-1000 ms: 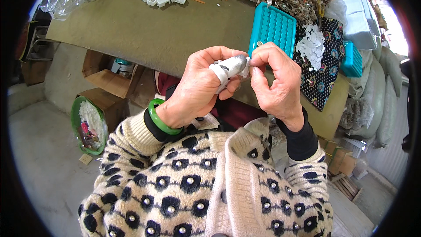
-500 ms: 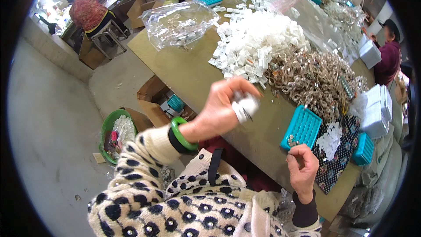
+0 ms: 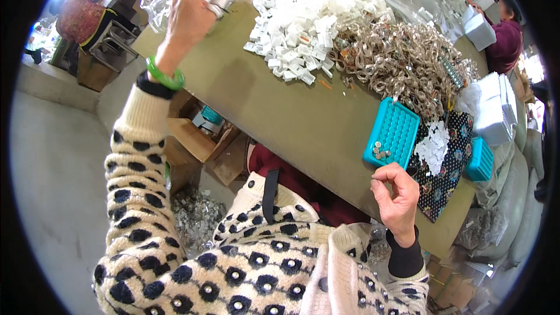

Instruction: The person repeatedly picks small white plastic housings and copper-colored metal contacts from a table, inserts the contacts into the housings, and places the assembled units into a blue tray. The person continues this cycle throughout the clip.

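Observation:
At the upper left, my left hand [image 3: 189, 14] reaches over the clear plastic bag [image 3: 157, 3] on the table. Its fingers are curled round a small white and silvery piece [image 3: 220, 1] with a thin dark strip; its kind is not clear. My right hand [image 3: 399, 198] is beside the near edge of a teal tray [image 3: 396, 128] with rows of round pits. Thumb and forefinger are pinched close together there; anything between them is too small to make out. Several small round metallic discs [image 3: 380, 150] lie in the tray's near corner.
A large heap of white plastic pieces [image 3: 309, 14] lies beside a pile of clear looped strips [image 3: 402, 64]. White scraps [image 3: 433, 146] rest on a patterned dark cloth [image 3: 449, 184]. Stacked white trays [image 3: 496, 108] stand at right. A cardboard box [image 3: 195, 137] is below the table edge. Other people sit farther off.
My left hand has moved up and left from the table's near edge to the plastic bag, still holding the small white piece. The right hand stays beside the teal tray. The view has shifted.

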Motion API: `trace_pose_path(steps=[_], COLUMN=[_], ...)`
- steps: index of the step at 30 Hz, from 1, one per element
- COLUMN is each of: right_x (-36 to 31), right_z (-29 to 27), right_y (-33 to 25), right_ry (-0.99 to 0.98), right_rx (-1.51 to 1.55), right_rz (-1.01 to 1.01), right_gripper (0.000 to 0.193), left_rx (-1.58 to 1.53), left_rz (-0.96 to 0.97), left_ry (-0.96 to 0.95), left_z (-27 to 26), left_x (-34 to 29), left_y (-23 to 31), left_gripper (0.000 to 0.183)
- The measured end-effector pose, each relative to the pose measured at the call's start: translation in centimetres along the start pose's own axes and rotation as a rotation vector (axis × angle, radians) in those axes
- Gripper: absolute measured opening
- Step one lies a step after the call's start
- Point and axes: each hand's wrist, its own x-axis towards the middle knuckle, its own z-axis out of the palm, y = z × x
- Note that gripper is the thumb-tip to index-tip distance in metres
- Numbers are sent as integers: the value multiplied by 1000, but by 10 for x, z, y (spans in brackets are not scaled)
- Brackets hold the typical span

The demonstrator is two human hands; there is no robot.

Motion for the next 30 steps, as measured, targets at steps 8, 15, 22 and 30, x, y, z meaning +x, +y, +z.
trace_pose_path(steps=[8, 15, 22, 30], right_x=[15, 22, 44, 52], right_z=[11, 11, 21, 13], right_y=[-5, -9, -7, 8], right_ry=[-62, -111, 18, 50], right_rx=[-42, -39, -347, -346], right_rz=[-89, -92, -352, -433], right_gripper=[14, 10, 38, 30], left_rx=[-400, -129, -675, -1701], left_rz=[176, 237, 189, -672], left_ry=[-165, -262, -295, -491], left_z=[59, 84, 72, 61], left_x=[-55, -57, -57, -71], left_y=[126, 131, 180, 237], left_gripper=[24, 24, 23, 37])
